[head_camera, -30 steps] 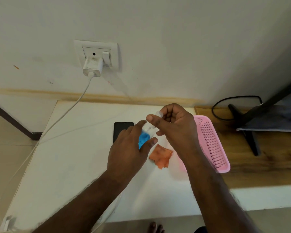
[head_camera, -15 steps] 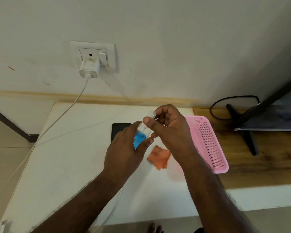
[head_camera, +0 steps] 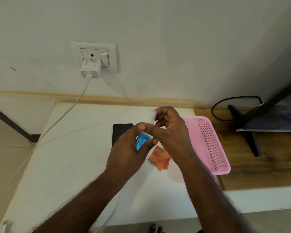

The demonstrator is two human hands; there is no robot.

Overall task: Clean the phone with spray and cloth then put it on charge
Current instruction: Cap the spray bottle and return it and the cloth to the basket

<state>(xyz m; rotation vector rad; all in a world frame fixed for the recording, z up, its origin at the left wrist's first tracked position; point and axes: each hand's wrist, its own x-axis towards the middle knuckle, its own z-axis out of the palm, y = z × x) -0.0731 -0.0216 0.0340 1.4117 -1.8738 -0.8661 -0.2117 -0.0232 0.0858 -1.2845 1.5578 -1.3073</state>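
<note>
White desk (head_camera: 71,165) against a pale wall, a wood-grain top butting against it on the right. Monitor stand (head_camera: 245,130) and a black cable loop (head_camera: 225,105) on that wood part. Pink perforated basket (head_camera: 210,145) straddles the join of the two surfaces.

My left hand (head_camera: 126,153) grips the spray bottle (head_camera: 142,140), blue liquid visible between thumb and fingers, held above the desk. My right hand (head_camera: 171,132) is curled just beside it, pinching a small clear piece, likely the cap (head_camera: 154,115), at the fingertips; blurred, so not certain.

Black phone (head_camera: 120,132) lies flat on the desk, partly behind my left hand. Orange cloth (head_camera: 160,159) crumpled on the desk near the basket, under my right wrist.

White charger (head_camera: 91,68) plugged in the wall socket (head_camera: 94,54); its cable (head_camera: 60,118) trails down across the desk's left side.
</note>
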